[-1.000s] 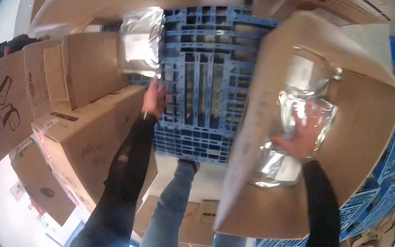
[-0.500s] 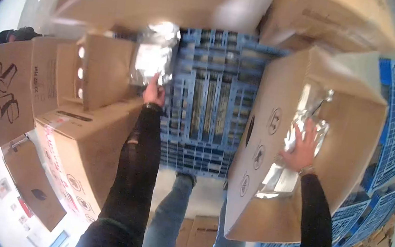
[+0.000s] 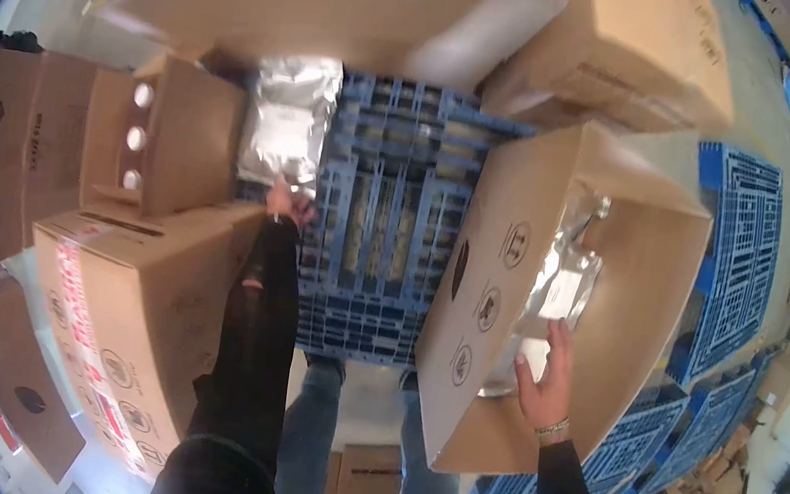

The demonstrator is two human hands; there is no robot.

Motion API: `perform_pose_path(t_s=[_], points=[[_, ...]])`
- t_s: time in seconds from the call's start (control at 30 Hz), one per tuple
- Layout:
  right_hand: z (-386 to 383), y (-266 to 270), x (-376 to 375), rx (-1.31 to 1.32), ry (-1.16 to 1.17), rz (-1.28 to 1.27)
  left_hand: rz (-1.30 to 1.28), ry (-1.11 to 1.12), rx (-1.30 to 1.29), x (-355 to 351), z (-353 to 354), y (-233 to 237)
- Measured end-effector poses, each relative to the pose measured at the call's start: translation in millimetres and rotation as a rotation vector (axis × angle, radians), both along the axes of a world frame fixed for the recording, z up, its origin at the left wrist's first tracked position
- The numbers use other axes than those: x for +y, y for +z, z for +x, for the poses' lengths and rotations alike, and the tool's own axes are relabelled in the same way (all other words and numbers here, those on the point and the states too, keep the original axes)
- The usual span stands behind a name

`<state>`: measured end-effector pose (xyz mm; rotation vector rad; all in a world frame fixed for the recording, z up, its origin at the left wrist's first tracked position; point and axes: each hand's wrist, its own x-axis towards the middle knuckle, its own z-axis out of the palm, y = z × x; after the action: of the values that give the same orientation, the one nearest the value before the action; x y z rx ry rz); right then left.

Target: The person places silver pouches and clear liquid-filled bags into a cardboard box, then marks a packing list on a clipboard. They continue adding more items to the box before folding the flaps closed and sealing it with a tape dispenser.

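At the left side of the blue pallet [image 3: 386, 205], my left hand [image 3: 288, 205] is at the silver bag's [image 3: 288, 121] lower end; to its right, my right hand [image 3: 546, 381] spreads inside the open carton [image 3: 638, 281].

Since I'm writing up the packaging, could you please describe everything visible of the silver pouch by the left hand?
The silver pouch is roughly rectangular, shiny and crinkled, and looks like foil, with a whitish label whose print is unreadable. It lies lengthwise away from the person, beside the open part of the blue pallet. The left hand is at its near edge; whether it grips is unclear. What supports the pouch cannot be made out.
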<state>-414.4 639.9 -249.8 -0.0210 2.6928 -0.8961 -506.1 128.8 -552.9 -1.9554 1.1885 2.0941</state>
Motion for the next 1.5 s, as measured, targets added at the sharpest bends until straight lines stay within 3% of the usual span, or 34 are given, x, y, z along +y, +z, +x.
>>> perform_pose_path(t_s=[0.03, 0.07, 0.13, 0.23, 0.27, 0.33, 0.4, 0.43, 0.47, 0.5, 0.57, 0.6, 0.67, 0.7, 0.77, 0.83, 0.93, 1.0, 1.03, 1.1, 1.2, 1.27, 1.37, 1.47, 1.5], points=[[15, -1, -2, 0.000, -0.065, -0.054, 0.104, -0.013, 0.012, 5, -8, 24], [26, 0, -6, -0.031, -0.083, -0.053, 0.032, 0.015, 0.021, 20, -10, 48], [41, 13, -14, -0.076, -0.130, -0.048, -0.035, 0.078, 0.299, 15, -7, 17], [35, 42, -34, -0.032, -0.222, -0.189, -0.287, -0.009, 0.326, 25, -8, 69], [29, 54, -39, -0.013, -0.274, -0.244, -0.921, -0.451, 0.214, 38, -6, 106], [18, 77, -56, 0.017, -0.387, -0.361, -0.799, -0.345, 0.317, 48, 5, 166], [11, 101, -74, -0.155, -0.404, -0.528, -0.615, -0.230, 0.340, 81, 26, 262], [12, 116, -80, -0.235, -0.439, -0.590, -0.686, -0.263, 0.352, 98, 53, 288], [13, 126, -94, -0.387, -0.465, -0.716, -1.155, -0.970, 0.025, 107, 95, 330], [11, 134, -109, -0.528, -0.488, -0.849, -1.747, -0.968, 0.227, 139, 121, 372], [-3, 180, -139, -0.853, -0.782, -1.071, -1.853, -1.109, 0.405, 167, 171, 440], [7, 165, -136, -1.018, -0.824, -1.304, -1.901, -1.179, 0.497, 180, 197, 474], [8, 166, -116, -0.910, -0.835, -1.460, -1.521, -1.268, 0.781, 198, 194, 510], [1, 174, -97, -0.735, -0.929, -1.416, -1.045, -1.388, 0.868, 201, 191, 519], [-32, 217, -61, -0.508, -0.780, -1.484, -0.279, -1.398, 0.831, 214, 178, 517], [-44, 213, -18, -0.277, -0.655, -1.186, 0.268, -1.230, 0.638, 232, 152, 486], [-66, 202, 17, 0.138, -0.458, -0.795, 0.089, -1.088, 0.549, 248, 149, 462], [-85, 166, 44, 0.356, -0.073, -0.229, -0.015, -1.089, 0.450, 247, 151, 450], [-96, 138, 58, 0.454, 0.121, 0.056, -0.091, -1.126, 0.428, 248, 149, 444], [-122, 56, 63, 0.550, 0.237, 0.195, -0.163, -1.146, 0.401, 252, 148, 424], [-152, -85, 67, 0.434, 0.527, 0.451, -0.131, -1.140, 0.372, 266, 150, 399], [-161, -85, 49, 0.145, 0.430, 0.399, -0.104, -1.183, 0.361, 279, 137, 401], [-170, -92, 41, 0.282, 0.128, 0.091, -0.060, -1.070, 0.323, 283, 144, 379], [-199, -75, 32, 0.349, -0.035, 0.407, -0.149, -1.010, 0.363, 299, 137, 379], [-195, -99, 39, 0.269, -0.010, 0.450, -0.174, -0.998, 0.382, 302, 141, 375]])
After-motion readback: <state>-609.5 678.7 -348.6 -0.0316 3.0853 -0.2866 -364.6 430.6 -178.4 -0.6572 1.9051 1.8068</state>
